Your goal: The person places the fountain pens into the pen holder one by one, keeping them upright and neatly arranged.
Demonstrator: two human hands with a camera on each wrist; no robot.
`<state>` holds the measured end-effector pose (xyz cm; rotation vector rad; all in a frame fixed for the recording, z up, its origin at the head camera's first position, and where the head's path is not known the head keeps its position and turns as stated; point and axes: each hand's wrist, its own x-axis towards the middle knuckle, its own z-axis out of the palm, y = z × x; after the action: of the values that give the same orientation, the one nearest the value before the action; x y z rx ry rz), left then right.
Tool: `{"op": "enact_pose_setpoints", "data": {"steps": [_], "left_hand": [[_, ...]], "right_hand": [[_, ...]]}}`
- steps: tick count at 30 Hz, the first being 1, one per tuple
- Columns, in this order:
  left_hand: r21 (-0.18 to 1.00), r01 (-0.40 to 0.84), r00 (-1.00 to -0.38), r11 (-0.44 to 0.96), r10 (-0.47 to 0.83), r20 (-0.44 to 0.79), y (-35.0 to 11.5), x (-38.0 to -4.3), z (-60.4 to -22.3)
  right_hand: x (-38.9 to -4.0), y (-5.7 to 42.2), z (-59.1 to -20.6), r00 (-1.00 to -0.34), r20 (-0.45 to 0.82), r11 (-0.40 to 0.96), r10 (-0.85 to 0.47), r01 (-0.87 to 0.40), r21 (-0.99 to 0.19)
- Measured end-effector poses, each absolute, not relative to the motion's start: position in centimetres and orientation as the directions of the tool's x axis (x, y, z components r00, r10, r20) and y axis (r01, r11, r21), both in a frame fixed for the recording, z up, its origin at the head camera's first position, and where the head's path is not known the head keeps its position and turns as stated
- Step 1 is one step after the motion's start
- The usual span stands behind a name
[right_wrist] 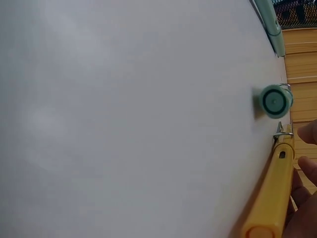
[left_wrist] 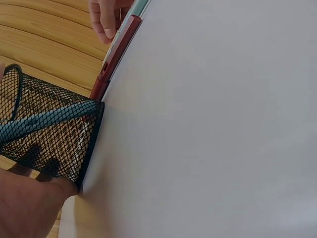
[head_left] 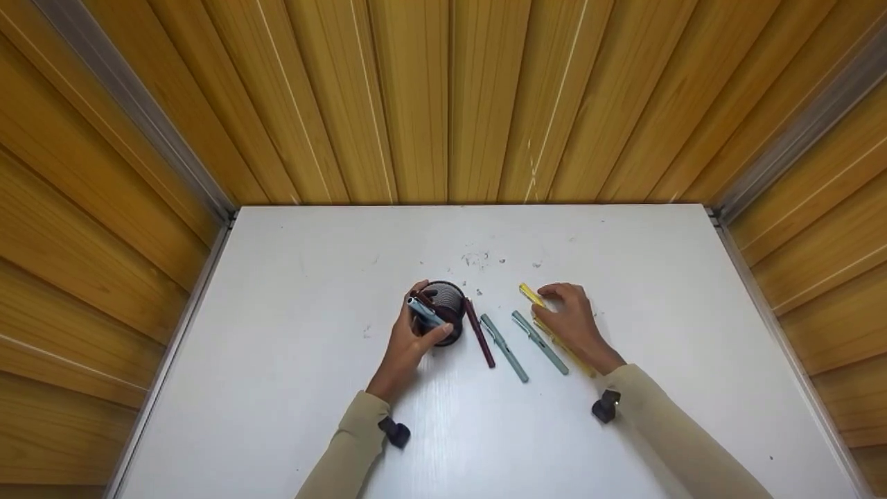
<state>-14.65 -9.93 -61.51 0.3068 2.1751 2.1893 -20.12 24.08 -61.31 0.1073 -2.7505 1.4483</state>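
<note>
My left hand [head_left: 410,343] grips a black mesh pen holder [head_left: 449,298] that stands on the white table. Leaning inside it are a light blue pen [head_left: 426,312] and something dark red. A dark red pen [head_left: 480,334] lies next to the holder's base. Two grey-green pens, one nearer the holder [head_left: 504,348] and one farther right [head_left: 540,343], lie slanted. My right hand [head_left: 572,319] is over a yellow pen [head_left: 529,292], thumb and forefinger apart on either side. Another yellow stretch [right_wrist: 272,193] runs beneath that hand, apparently a second pen; the hand partly hides both.
The white table [head_left: 277,402] is bounded by wood-look panels [head_left: 416,104] at the back and sides, with metal posts at the corners. Dark marks [head_left: 478,260] spot the tabletop beyond the holder. A small black device [head_left: 605,407] sits on each sleeve.
</note>
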Motion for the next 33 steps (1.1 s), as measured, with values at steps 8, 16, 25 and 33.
{"op": "enact_pose_setpoints", "data": {"steps": [8,16,25,33], "left_hand": [[0.996,0.091,-0.982,-0.005,0.168,0.09,-10.04,-14.55,-61.39],[0.996,0.087,-0.983,0.007,0.161,0.084,-10.06,-14.55,-61.25],[0.994,0.105,-0.982,-0.001,0.16,0.104,-10.06,-14.69,-61.36],[0.994,0.105,-0.98,0.001,0.167,0.103,-9.81,-14.76,-61.38]], "right_hand": [[-20.4,23.93,-61.59,-0.994,0.099,0.591,-0.04,-0.103,-0.8],[-20.65,23.63,-61.68,-0.994,0.103,0.618,-0.02,-0.093,-0.781],[-21.06,23.3,-62.11,-0.993,0.12,0.648,-0.009,-0.097,-0.755],[-21.05,23.37,-62.16,-0.992,0.129,0.677,0.014,-0.086,-0.731]]}}
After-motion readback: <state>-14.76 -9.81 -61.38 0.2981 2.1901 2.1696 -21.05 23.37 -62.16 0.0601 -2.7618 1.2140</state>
